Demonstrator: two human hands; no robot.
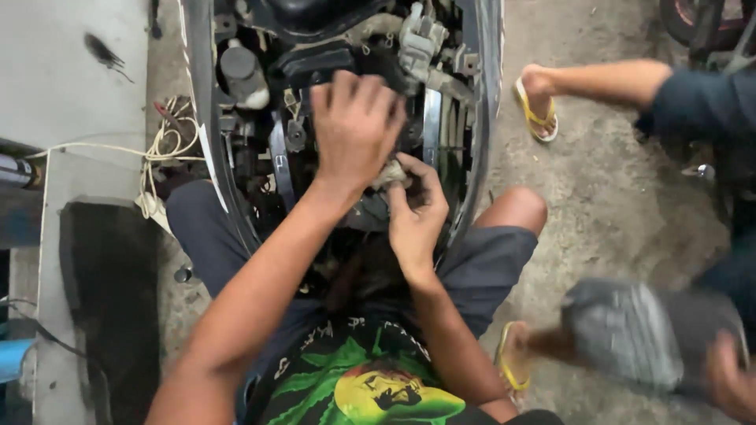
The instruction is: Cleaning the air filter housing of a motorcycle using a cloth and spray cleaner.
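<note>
I sit on the floor facing the open body of a scooter (480,94), its panels off and the engine bay parts exposed. My left hand (354,126) reaches into the bay, fingers spread and pressed down over dark parts; what lies under it is hidden. My right hand (416,211) is just below it, fingers pinched on a small pale greyish part (387,175) near the middle of the frame. A grey metal fitting (419,39) and a dark cylinder (240,67) sit further back in the bay.
A bundle of pale wires (161,145) hangs at the left beside a grey slab (63,79). Another person squats at the right, a foot in a yellow sandal (537,110), a blurred grey cloth (626,334) in their hand. Concrete floor (614,197) lies between us.
</note>
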